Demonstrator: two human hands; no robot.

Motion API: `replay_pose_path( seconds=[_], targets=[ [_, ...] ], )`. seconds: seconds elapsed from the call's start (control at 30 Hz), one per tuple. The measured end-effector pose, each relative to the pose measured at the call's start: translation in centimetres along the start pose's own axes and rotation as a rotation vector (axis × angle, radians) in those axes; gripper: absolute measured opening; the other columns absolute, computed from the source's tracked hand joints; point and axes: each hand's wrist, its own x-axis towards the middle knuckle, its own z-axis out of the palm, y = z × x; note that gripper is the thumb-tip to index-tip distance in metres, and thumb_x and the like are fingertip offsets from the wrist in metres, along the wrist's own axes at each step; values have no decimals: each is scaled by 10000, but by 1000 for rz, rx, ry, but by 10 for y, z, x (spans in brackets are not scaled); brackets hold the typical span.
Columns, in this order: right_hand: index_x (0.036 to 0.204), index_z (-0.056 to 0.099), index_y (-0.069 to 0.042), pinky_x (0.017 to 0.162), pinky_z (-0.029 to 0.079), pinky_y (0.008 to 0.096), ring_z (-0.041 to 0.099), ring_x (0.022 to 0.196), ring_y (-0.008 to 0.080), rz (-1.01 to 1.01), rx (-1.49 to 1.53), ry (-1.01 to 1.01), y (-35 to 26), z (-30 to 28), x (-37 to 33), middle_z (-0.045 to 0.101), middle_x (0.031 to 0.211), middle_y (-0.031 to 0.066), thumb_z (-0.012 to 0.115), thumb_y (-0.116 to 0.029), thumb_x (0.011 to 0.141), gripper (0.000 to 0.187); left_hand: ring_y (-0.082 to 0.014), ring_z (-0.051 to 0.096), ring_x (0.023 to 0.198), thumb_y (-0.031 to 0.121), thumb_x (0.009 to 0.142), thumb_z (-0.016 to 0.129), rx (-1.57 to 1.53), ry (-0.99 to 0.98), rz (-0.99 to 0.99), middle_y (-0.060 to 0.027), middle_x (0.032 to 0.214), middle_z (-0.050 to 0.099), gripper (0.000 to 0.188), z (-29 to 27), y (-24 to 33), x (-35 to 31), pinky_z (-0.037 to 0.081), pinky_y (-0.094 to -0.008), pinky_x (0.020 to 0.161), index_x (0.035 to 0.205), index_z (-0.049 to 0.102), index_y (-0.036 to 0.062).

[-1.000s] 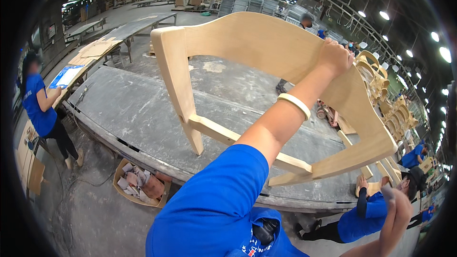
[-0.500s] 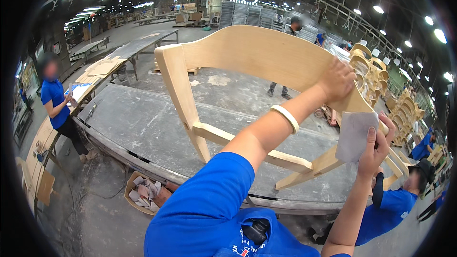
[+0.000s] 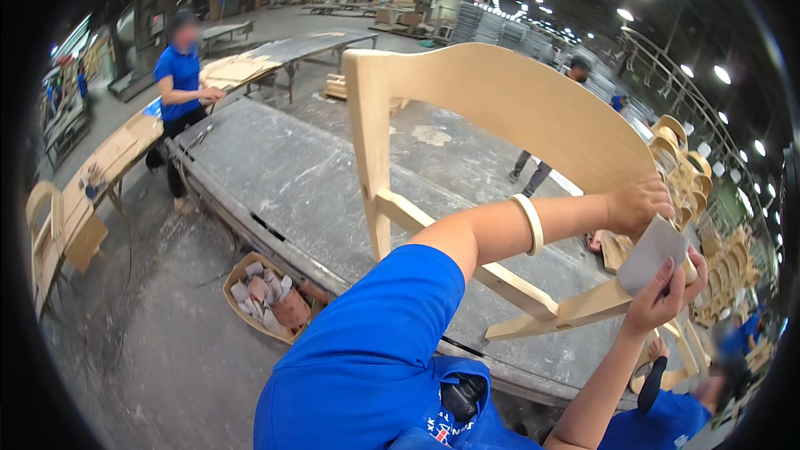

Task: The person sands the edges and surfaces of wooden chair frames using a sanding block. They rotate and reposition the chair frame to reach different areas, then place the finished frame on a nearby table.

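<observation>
A pale wooden chair frame (image 3: 508,87) with a wide curved backrest stands on the grey worktable. My left hand (image 3: 640,205), with a cream bangle (image 3: 530,223) on its forearm, is closed over the right end of the backrest. Just below it, my right hand (image 3: 669,290) holds a grey sheet of sandpaper (image 3: 652,257) against the frame near the top of the right leg. Its thumb lies on the sheet and its fingers curl behind. The sheet hides the wood beneath it.
A cardboard box (image 3: 271,296) of used sandpaper pieces sits on the floor beside the worktable (image 3: 292,167). One person (image 3: 179,87) stands at a long bench on the left; another (image 3: 667,417) is close at lower right. Curved chair parts (image 3: 679,167) are stacked at right.
My view has turned left, so the chair and room appear farther right. My left hand has come down the backrest's end, closer to the sandpaper. The right hand keeps its hold.
</observation>
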Motion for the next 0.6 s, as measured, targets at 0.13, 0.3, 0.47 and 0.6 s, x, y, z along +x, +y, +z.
replay_pose_path(
  seconds=[0.13, 0.3, 0.47, 0.6],
  targets=[
    [854, 592, 82, 956, 413, 422, 525, 1107, 314, -15, -38, 6, 1, 3, 1, 491, 1193, 172, 525, -78, 950, 198, -278, 560, 1079, 228, 749, 668, -122, -69, 15, -54, 1085, 617, 328, -2, 16, 2, 421, -384, 962, 1057, 604, 135],
    [828, 573, 87, 965, 407, 425, 518, 1117, 318, 23, -19, -4, 3, 2, -1, 495, 1187, 174, 523, -80, 951, 213, -266, 557, 1112, 236, 773, 663, -114, -163, -14, -48, 1115, 616, 399, -14, 21, 5, 414, -380, 981, 1154, 591, 142],
    [845, 578, 85, 970, 402, 427, 513, 1120, 316, 4, -18, 5, 5, 3, -2, 485, 1209, 175, 515, -82, 953, 209, -254, 561, 1107, 240, 781, 657, -201, -157, -43, -48, 1123, 618, 379, -10, 25, 4, 407, -380, 966, 1149, 602, 168],
    [917, 608, 79, 975, 397, 424, 504, 1132, 315, 7, -9, 12, 5, 3, -1, 477, 1217, 174, 515, -83, 950, 190, -257, 548, 1103, 290, 785, 651, -69, -177, 18, -45, 1130, 610, 370, -15, -6, -1, 393, -400, 961, 1132, 602, 172]
  ],
)
